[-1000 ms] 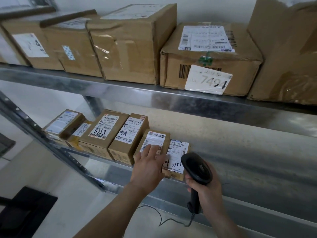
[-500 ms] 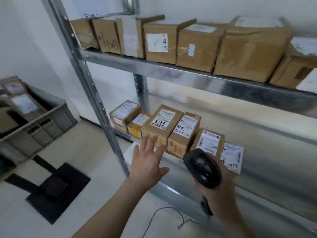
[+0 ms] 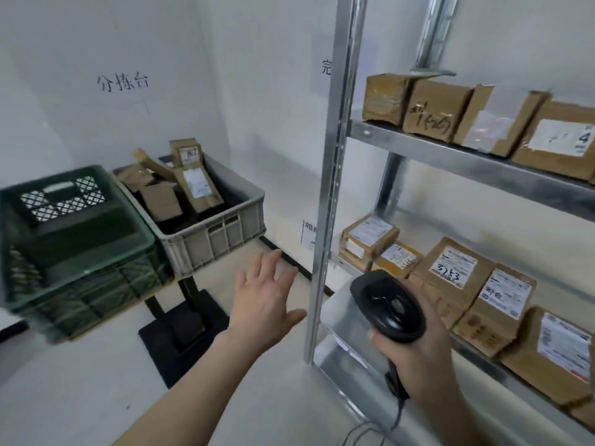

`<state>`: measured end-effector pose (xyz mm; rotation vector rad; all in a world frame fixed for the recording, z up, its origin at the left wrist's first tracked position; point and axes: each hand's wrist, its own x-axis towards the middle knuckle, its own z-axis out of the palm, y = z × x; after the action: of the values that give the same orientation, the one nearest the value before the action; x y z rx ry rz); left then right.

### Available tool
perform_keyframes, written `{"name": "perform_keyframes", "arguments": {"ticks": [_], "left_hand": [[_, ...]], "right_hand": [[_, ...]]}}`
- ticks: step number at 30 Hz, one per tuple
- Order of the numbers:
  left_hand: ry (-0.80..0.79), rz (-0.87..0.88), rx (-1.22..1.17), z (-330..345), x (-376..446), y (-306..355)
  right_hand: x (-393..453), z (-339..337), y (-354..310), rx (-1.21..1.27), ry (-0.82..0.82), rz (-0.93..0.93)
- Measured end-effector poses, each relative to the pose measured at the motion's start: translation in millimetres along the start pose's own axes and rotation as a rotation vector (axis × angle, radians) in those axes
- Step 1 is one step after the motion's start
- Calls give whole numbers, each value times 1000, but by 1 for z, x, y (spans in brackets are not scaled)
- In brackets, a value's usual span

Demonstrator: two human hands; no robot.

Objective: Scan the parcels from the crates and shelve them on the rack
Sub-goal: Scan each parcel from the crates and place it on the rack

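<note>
Head view. My left hand [image 3: 262, 304] is released, fingers straight and spread, in mid-air left of the rack [image 3: 331, 188] upright, touching nothing. My right hand [image 3: 415, 358] grasps the scanner [image 3: 388, 305] by its handle, black head tilted up toward me, in front of the lower shelf [image 3: 351, 320]; its cable [image 3: 360, 429] trails down to the floor.

Parcels [image 3: 454, 272] sit in a row on the lower shelf, labels up; one reads 3753. More boxes [image 3: 434, 109] line the upper shelf, one marked 4.

Across the room by the wall, a grey crate [image 3: 212, 233] holds unshelved parcels [image 3: 196, 185], several leaning on end. A green crate [image 3: 80, 252] stands just beside it on the left; I cannot tell its contents. A black stand [image 3: 183, 333] rests on the floor under the crates. Handwritten characters mark the wall above.
</note>
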<state>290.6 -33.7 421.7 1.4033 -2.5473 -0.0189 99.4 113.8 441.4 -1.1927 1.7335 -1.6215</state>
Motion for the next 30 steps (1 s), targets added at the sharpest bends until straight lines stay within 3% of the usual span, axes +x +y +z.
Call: {"name": "perform_keyframes", "arguments": {"ticks": [12, 30], "left_hand": [[21, -260, 54, -15, 18, -149], [-68, -465, 110, -13, 191, -333]], "right_hand": [[76, 155, -2, 39, -260, -15], [276, 348, 2, 100, -444, 12]]}}
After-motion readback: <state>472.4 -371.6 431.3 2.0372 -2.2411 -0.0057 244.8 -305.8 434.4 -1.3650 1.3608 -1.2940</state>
